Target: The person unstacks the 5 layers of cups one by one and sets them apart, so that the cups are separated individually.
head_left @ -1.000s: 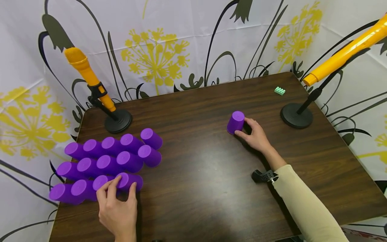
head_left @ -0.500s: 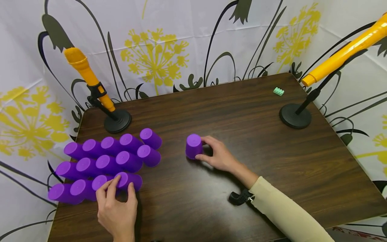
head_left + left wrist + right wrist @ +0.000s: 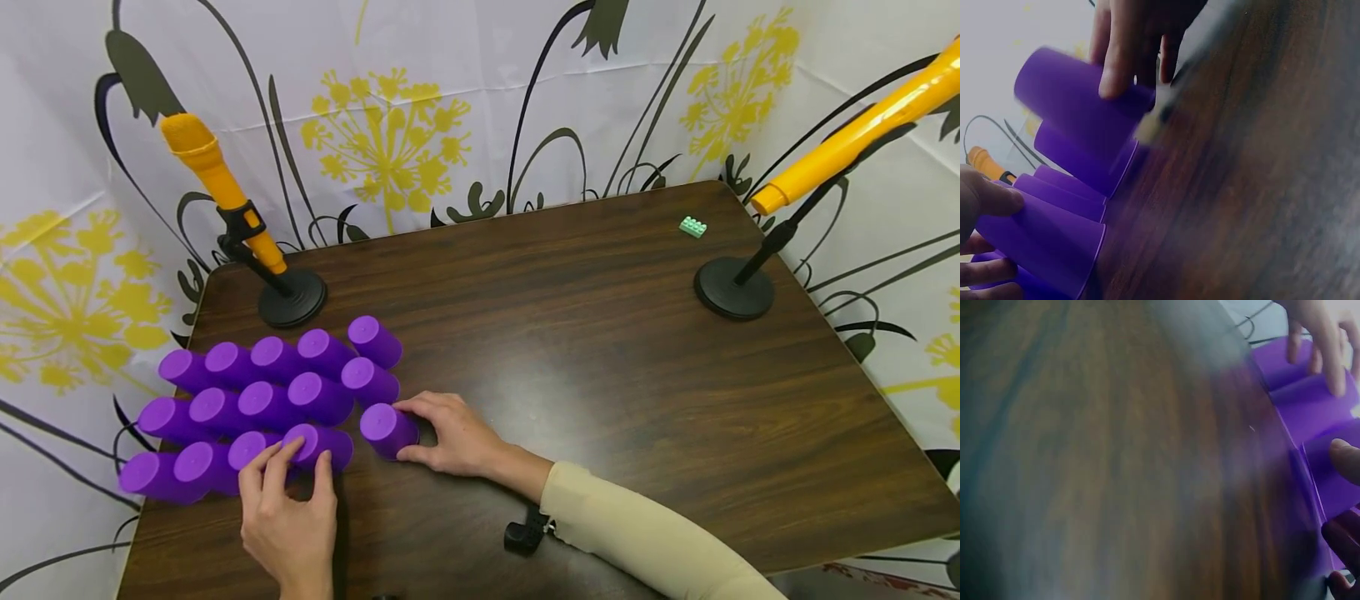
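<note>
Several purple plastic cups stand upside down in rows on the left of the table. My left hand (image 3: pixel 288 512) pinches the rightmost cup (image 3: pixel 330 448) of the front row between thumb and fingers; this cup (image 3: pixel 1054 244) is large in the left wrist view. Just right of it, my right hand (image 3: pixel 457 437) grips another upside-down cup (image 3: pixel 384 425) by its side, thumb toward me. A narrow gap parts these two cups in the head view. Whether the right-hand cup touches the table cannot be told. The right hand's cup (image 3: pixel 1329 472) is partly cut off in the right wrist view.
A yellow microphone (image 3: pixel 213 183) on a black stand (image 3: pixel 292 298) is behind the cups. At right, a yellow tube (image 3: pixel 847 133) leans on another black stand (image 3: pixel 735 287). A small green toy brick (image 3: pixel 693 227) lies near the back edge of the dark wooden table (image 3: pixel 585 333).
My right hand has carried its cup from the right side of the table leftward and nearer to me, up beside the front row. The left hand has stayed on its cup.
</note>
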{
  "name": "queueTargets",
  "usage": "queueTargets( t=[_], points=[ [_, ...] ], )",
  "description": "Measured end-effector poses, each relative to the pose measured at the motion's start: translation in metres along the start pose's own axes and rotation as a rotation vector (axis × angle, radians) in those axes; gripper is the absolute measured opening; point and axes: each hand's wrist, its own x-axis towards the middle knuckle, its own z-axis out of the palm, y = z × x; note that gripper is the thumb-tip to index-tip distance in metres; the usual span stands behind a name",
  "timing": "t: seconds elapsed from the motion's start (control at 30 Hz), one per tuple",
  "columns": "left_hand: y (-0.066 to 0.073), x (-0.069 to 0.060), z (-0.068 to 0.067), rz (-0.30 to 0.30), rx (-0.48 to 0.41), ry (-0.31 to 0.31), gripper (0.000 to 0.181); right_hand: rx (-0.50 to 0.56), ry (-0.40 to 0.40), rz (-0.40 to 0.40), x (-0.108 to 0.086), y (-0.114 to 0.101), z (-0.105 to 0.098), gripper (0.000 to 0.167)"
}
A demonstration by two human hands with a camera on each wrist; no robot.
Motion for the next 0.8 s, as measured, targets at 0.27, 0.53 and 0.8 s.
queueTargets(
  t=[0.27,0.53,0.8],
  points=[
    [0.001,0.001,-0.001,0.017,-0.013,0.020,0.030,-0.154,0.016,0.011,0.008,-0.008,0.019,0.059],
    [0.001,0.003,0.000,0.036,-0.048,0.059,0.027,-0.218,0.002,0.037,0.013,-0.012,0.023,0.059],
    [0.000,0.003,0.000,0.063,-0.040,0.060,0.025,-0.218,-0.005,0.047,0.013,-0.010,0.025,0.060]
  ],
)
